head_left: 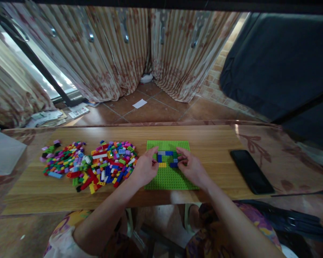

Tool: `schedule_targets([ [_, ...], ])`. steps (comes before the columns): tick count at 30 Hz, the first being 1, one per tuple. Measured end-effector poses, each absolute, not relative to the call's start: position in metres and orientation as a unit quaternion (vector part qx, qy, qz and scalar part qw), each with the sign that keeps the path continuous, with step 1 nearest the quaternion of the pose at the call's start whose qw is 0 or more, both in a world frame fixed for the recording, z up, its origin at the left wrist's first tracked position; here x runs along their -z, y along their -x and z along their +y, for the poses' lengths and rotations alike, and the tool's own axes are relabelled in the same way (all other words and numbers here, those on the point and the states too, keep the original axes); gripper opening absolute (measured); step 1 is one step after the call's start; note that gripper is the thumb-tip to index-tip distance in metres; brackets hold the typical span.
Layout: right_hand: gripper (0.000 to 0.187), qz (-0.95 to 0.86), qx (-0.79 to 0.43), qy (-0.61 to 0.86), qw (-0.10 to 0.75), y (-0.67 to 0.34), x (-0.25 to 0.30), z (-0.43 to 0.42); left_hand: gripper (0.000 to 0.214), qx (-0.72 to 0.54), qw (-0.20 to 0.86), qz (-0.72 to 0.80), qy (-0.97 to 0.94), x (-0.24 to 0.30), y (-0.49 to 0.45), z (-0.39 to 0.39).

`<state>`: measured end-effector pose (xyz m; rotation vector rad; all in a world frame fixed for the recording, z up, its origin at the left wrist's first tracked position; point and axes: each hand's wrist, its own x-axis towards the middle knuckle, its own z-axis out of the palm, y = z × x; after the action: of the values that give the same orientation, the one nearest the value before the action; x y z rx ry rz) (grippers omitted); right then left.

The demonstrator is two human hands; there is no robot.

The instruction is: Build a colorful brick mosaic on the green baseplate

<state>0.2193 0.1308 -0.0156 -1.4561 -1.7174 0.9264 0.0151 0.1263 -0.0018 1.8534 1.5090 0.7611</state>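
A green studded baseplate [169, 179] lies on the wooden table [209, 143] in front of me. On it stands a small ring of bricks [166, 158], grey, blue, green and yellow. My left hand [145, 168] rests on the plate's left edge, its forefinger stretched toward the ring's left side. My right hand [191, 166] is at the ring's right side, fingertips pinched at a blue brick [173, 165] there. Whether that brick is gripped or only pressed is unclear.
Two heaps of loose coloured bricks [91, 163] lie left of the baseplate. A black phone [251, 171] lies flat at the table's right. Behind the table are a tiled floor, curtains [118, 53] and papers [47, 117].
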Motion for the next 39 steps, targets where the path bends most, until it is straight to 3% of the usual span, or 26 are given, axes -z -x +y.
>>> schedule_targets([
  [24, 0.061, -0.688, -0.381, 0.553, 0.275, -0.225, -0.004, 0.132, 0.073, -0.284, 0.388, 0.531, -0.697, -0.003, -0.007, 0.125],
  [39, 0.063, -0.728, -0.355, 0.527, 0.259, -0.228, -0.008, 0.132, 0.078, -0.230, 0.325, 0.520, -0.756, -0.006, -0.002, 0.128],
])
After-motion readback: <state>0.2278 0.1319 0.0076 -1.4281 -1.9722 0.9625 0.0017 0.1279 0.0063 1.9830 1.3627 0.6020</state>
